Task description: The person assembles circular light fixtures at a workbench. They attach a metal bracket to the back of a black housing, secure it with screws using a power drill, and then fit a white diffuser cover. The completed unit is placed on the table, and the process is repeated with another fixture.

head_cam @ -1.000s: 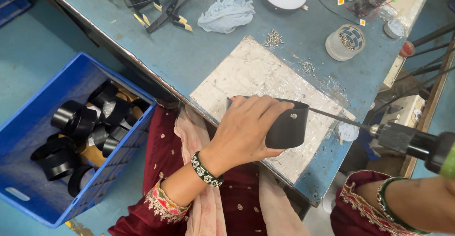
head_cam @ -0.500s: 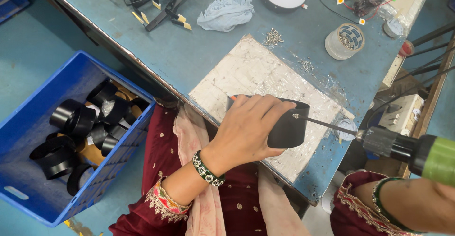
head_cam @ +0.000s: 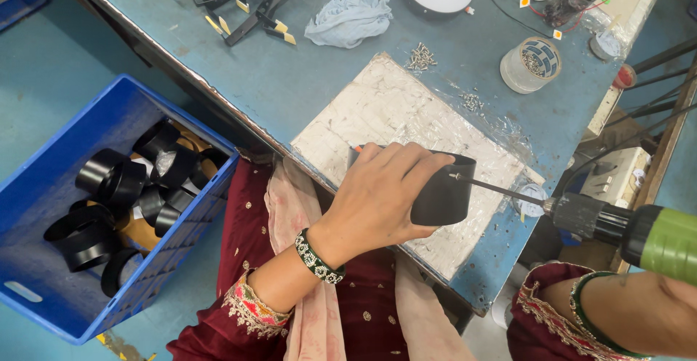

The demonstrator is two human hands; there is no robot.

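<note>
On blue workbench [head_cam: 305, 78], white pad [head_cam: 392, 114]: left hand [head_cam: 377, 194] grip holding black housing [head_cam: 443, 194]; right grip out of frame.

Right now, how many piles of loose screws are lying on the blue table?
2. One screw pile lies just beyond the far corner of the white pad; a smaller screw scatter lies off the pad's right edge, near the clear tub. Others may be hidden.

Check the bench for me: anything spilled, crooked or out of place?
Small screws lie loose on the blue table in two little heaps beside the white board, outside the clear tub. A crumpled cloth sits near them. Nothing else stands out.
</note>
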